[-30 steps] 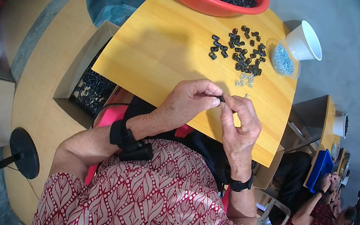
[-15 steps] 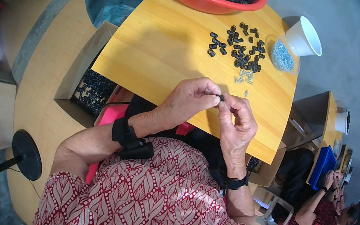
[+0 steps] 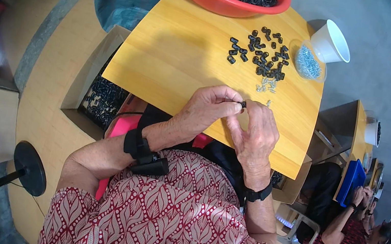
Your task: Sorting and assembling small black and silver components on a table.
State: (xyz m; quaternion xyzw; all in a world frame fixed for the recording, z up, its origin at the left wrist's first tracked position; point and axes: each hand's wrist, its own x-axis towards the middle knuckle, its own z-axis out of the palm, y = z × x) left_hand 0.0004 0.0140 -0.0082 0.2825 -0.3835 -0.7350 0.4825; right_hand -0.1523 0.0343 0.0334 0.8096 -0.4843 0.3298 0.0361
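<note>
Above the table's near edge, my left hand (image 3: 211, 105) pinches a small black plastic part (image 3: 243, 104) between thumb and fingertips. Close against its right side is my right hand (image 3: 258, 132), its thumb apart from the index finger and nothing visible held in it. Some of its fingertips are hidden behind the hand. Just beyond my hands lie a few small silvery screws (image 3: 267, 85). Farther off, several black plastic parts (image 3: 263, 56) like the held one are scattered over the yellow wooden table (image 3: 164, 60).
A red basin (image 3: 225, 4) heaped with black pieces stands at the far edge. At the far right are a clear bowl of screws (image 3: 308, 63) and a tilted white cup (image 3: 332, 41). A cardboard box (image 3: 91, 73) of black parts sits left below. Another person (image 3: 349, 235) works at right beside a blue tray (image 3: 352, 182).
My right thumb has dropped away from the black part, and the right hand has turned slightly. My left hand keeps its pinch in nearly the same place.
</note>
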